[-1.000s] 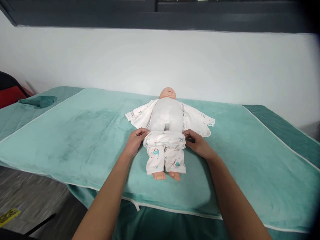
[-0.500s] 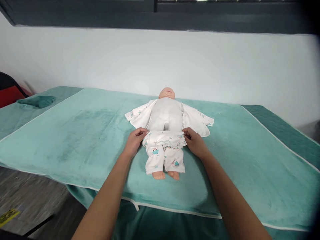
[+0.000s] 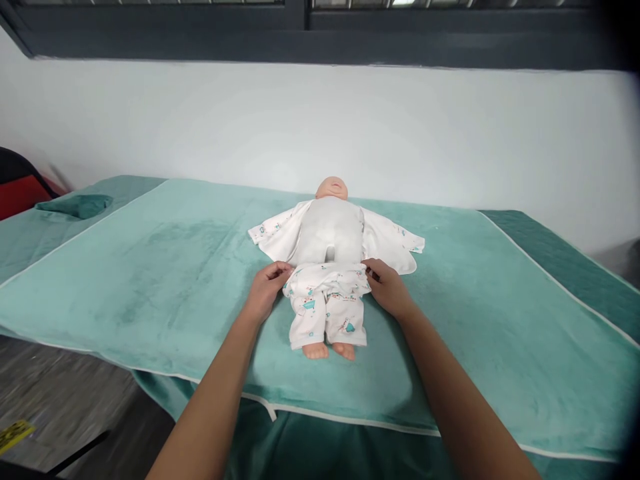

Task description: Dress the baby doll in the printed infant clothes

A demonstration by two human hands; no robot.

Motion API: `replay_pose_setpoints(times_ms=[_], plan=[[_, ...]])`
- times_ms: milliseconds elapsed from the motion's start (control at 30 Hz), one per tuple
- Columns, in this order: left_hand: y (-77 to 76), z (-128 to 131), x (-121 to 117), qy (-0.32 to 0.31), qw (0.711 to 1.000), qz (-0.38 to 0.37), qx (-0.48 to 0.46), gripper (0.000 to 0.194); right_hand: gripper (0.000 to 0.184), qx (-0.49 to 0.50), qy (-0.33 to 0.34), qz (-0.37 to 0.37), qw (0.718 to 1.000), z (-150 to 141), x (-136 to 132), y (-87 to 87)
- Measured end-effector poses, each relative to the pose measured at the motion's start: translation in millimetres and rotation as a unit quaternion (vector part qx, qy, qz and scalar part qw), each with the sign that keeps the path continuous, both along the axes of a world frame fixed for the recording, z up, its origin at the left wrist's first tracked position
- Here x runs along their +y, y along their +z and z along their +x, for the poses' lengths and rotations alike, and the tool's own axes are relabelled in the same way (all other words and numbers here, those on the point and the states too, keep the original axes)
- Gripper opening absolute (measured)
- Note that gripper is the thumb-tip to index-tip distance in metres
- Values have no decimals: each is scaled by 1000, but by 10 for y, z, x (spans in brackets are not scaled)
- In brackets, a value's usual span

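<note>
White printed trousers (image 3: 327,280) sit bunched around the upper legs of a baby doll (image 3: 327,227) lying on its back at the centre of the bed, its 2 feet (image 3: 316,351) bare at the near end. The left hand (image 3: 264,287) holds the left edge of the waistband between thumb and fingers; the right hand (image 3: 389,285) grips the right edge, its fingertips partly lost in the folds. An open shirt (image 3: 283,233) spreads out under the grey torso, and whether arms fill its 2 sleeves I cannot tell. The top of the head is out of sight, and a dark shape (image 3: 635,260) at the far right is cut off and unclear.

Pale green plush covers the bed (image 3: 175,287), edged with white piping, a darker cloth (image 3: 75,205) at far left near something red and black (image 3: 17,197). Beyond rise a white wall (image 3: 200,120) and a dark window frame (image 3: 200,43); at near left, a yellow label (image 3: 15,435) marks the grey floor (image 3: 65,387).

Compared with 1 second ago, more window bars show and the right fingers sit closer together; the trousers remain at the same height.
</note>
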State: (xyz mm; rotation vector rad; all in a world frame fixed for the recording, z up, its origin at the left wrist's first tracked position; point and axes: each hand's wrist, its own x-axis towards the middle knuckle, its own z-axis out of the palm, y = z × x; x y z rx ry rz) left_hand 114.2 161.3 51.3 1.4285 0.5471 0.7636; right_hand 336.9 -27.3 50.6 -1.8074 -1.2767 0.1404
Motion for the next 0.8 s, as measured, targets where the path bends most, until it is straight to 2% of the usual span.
replay_pose_setpoints(times_ms=[233,367,567,800], plan=[[-69,-124,-84,-19,999,-21,-15,25,12,95,8,63,993,-17,-51,17],[-57,-116,-84,-17,1000,-18,-11,25,11,133,40,93,986,-24,-70,52],[-27,-101,-79,-27,999,-30,8,30,11,153,79,106,979,-5,-64,75],[-24,-141,-76,-75,997,8,35,28,13,172,139,90,971,-4,-88,98]])
